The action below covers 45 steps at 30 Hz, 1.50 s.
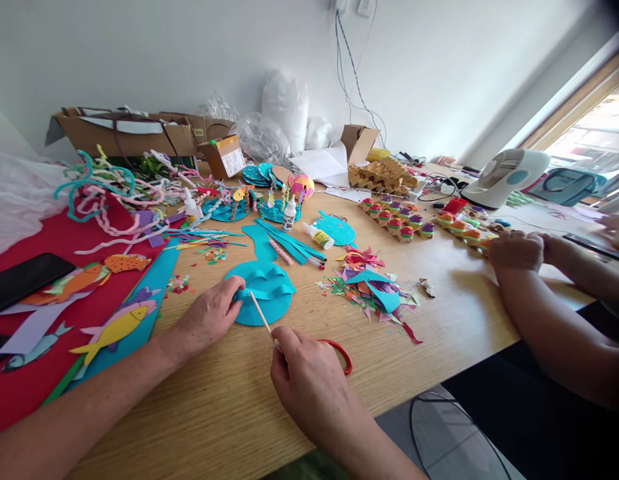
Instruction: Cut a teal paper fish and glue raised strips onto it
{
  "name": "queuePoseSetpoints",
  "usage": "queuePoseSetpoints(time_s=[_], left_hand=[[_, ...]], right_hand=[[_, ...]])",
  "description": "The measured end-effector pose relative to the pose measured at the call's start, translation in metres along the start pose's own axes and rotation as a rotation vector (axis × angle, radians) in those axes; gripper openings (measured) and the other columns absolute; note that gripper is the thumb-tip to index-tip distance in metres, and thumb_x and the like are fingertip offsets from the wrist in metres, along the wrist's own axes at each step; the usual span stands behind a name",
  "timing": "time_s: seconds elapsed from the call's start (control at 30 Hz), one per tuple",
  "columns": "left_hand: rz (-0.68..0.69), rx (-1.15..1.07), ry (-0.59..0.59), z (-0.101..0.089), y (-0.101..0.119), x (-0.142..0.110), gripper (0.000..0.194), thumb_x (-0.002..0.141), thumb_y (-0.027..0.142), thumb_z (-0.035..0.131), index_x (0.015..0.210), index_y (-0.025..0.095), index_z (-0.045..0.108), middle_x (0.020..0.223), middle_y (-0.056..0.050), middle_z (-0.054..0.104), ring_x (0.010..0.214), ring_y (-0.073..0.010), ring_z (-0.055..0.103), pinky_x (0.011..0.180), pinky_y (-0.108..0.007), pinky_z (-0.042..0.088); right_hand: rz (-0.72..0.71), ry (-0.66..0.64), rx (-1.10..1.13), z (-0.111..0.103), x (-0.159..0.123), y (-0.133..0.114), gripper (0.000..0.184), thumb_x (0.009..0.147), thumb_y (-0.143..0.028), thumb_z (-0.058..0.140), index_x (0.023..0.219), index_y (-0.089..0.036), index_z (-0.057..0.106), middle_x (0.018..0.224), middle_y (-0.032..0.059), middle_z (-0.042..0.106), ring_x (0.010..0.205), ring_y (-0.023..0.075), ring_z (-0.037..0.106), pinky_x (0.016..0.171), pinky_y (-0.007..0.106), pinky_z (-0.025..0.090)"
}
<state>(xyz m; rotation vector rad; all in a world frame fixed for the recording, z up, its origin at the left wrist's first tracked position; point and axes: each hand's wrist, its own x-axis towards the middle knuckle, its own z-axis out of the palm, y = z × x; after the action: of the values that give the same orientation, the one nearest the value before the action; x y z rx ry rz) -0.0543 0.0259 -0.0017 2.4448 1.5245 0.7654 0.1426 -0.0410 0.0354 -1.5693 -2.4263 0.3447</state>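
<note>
A round blue paper disc (269,310) lies flat on the table in front of me, with curled blue paper strips (264,291) standing up from it. At its left edge, my left hand (214,308) pinches the end of one strip between thumb and finger. My right hand (309,377) grips a thin white stick (260,310), whose tip touches or nearly touches the strip. Red-handled scissors (343,353) lie partly hidden beneath my right hand. Beyond the disc are more cut blue strips (299,243), a small glue bottle on its side (319,236) and an upright glue bottle (289,215).
A heap of paper scraps (374,283) lies right of the disc. Paper fish (116,327), red sheets (14,393) and a black phone (26,280) are at left. Painted egg-carton pieces (396,218) stand farther right, near another person's hands (516,251). Boxes (124,137) line the wall.
</note>
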Motion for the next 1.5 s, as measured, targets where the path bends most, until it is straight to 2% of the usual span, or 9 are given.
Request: queuePoseSetpoints(time_s=[0.07,0.27,0.43,0.57,0.77,1.13,1.3,1.5], left_hand=[[0.014,0.004,-0.005,0.000,0.000,0.000,0.008,0.083,0.019,0.038,0.088,0.023,0.043,0.076,0.000,0.058,0.069,-0.0197,0.061,0.060,-0.031,0.048],[0.068,0.024,-0.025,0.000,-0.001,0.003,0.010,0.083,0.018,0.040,0.088,0.023,0.048,0.086,-0.004,0.062,0.084,-0.0225,0.061,0.075,-0.035,0.047],[0.042,0.055,-0.020,-0.001,-0.001,0.002,0.005,0.084,0.020,0.042,0.086,0.023,0.047,0.079,-0.002,0.059,0.076,-0.0218,0.060,0.067,-0.034,0.047],[0.019,0.066,-0.006,0.000,-0.001,0.002,0.003,0.085,0.021,0.043,0.084,0.023,0.045,0.077,-0.001,0.058,0.072,-0.0196,0.059,0.065,-0.031,0.046],[0.019,0.078,0.000,0.001,0.000,0.002,0.004,0.084,0.019,0.045,0.083,0.022,0.046,0.078,-0.001,0.058,0.072,-0.0195,0.059,0.065,-0.031,0.046],[0.072,0.101,0.003,0.001,-0.001,0.001,0.011,0.085,0.018,0.043,0.091,0.022,0.051,0.086,-0.004,0.063,0.082,-0.0211,0.061,0.071,-0.032,0.049],[0.066,0.142,-0.017,0.001,-0.002,0.000,0.012,0.085,0.019,0.044,0.090,0.021,0.054,0.081,-0.004,0.062,0.077,-0.0220,0.062,0.069,-0.033,0.050],[0.074,0.147,-0.026,0.004,-0.003,-0.001,0.012,0.086,0.018,0.045,0.092,0.021,0.055,0.085,-0.005,0.062,0.082,-0.0221,0.062,0.073,-0.034,0.050]], right_hand=[[-0.001,0.017,-0.004,0.000,-0.001,-0.001,0.014,0.079,-0.011,0.043,0.079,-0.020,0.053,0.067,0.0005,0.066,0.052,0.0138,0.059,0.046,0.028,0.017],[0.005,0.017,-0.026,0.002,-0.002,-0.001,0.014,0.078,-0.010,0.044,0.078,-0.019,0.054,0.066,0.0008,0.066,0.049,0.0138,0.057,0.045,0.027,0.015],[0.010,0.015,0.000,0.003,-0.007,0.000,0.014,0.079,-0.011,0.043,0.078,-0.020,0.054,0.066,0.0004,0.065,0.051,0.0133,0.057,0.046,0.027,0.016],[0.039,-0.051,0.005,0.001,-0.011,0.001,0.013,0.078,-0.012,0.045,0.078,-0.020,0.055,0.067,0.0006,0.066,0.056,0.0139,0.059,0.047,0.028,0.017],[0.055,-0.102,-0.030,0.003,0.000,0.003,0.014,0.079,-0.012,0.045,0.080,-0.019,0.057,0.070,0.0020,0.069,0.057,0.0151,0.062,0.048,0.028,0.018],[0.074,-0.032,-0.007,0.005,-0.001,0.003,0.014,0.081,-0.012,0.045,0.085,-0.018,0.056,0.073,0.0022,0.069,0.061,0.0155,0.064,0.048,0.027,0.020],[0.071,-0.006,-0.015,0.007,-0.001,0.003,0.015,0.080,-0.011,0.045,0.085,-0.019,0.057,0.072,0.0023,0.069,0.060,0.0163,0.064,0.048,0.027,0.018],[0.087,-0.022,-0.001,0.007,-0.002,0.004,0.016,0.080,-0.011,0.045,0.086,-0.019,0.058,0.072,0.0021,0.069,0.061,0.0163,0.065,0.049,0.027,0.021]])
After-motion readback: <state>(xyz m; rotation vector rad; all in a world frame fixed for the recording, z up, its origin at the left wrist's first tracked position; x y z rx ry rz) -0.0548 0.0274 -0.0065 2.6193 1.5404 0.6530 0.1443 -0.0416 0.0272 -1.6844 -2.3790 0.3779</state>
